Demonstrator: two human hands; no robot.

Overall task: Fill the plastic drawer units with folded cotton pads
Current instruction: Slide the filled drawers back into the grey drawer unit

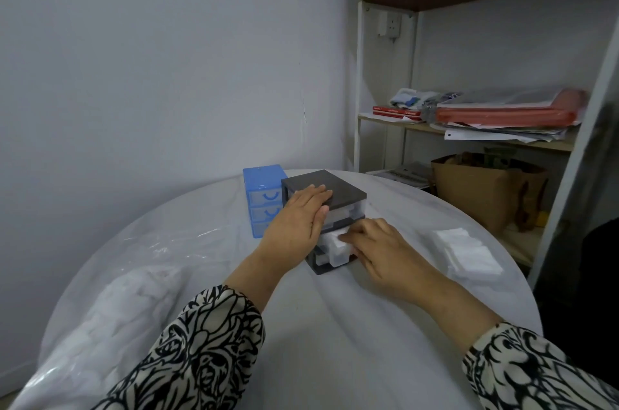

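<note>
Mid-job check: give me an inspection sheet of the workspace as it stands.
Surface: round white table.
Job's things: dark drawer unit with middle drawer pulled out, white pads inside; blue drawer unit behind it, drawers closed; stack of cotton pads on the right.
Clutter: clear plastic bag at the left.
Grippers: left hand flat on the dark unit's top; right hand pressing pads into the drawer.
Cables: nothing seen.
Surroundings: shelf with papers; brown paper bag.

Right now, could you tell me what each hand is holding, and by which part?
Neither hand grips anything. The left hand rests flat on the black unit's top; the right hand's fingers press the pads in its open drawer.
</note>
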